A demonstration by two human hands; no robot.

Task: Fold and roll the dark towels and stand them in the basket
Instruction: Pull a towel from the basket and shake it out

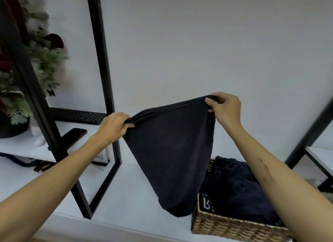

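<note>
left hand [115, 126], right hand [225, 108]: pinching dark towel [171, 151] corners | basket [234, 227] towels' [243, 191] print unreadable

Both hands [115, 126] [225, 109] raised, pinching.

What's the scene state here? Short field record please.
held item: dark towel, hanging in the air
left hand: pinches one top corner
right hand: pinches the other top corner, higher
basket: wicker, holds unfolded dark towels
surface: white shelf
fold progress: not begun
</note>
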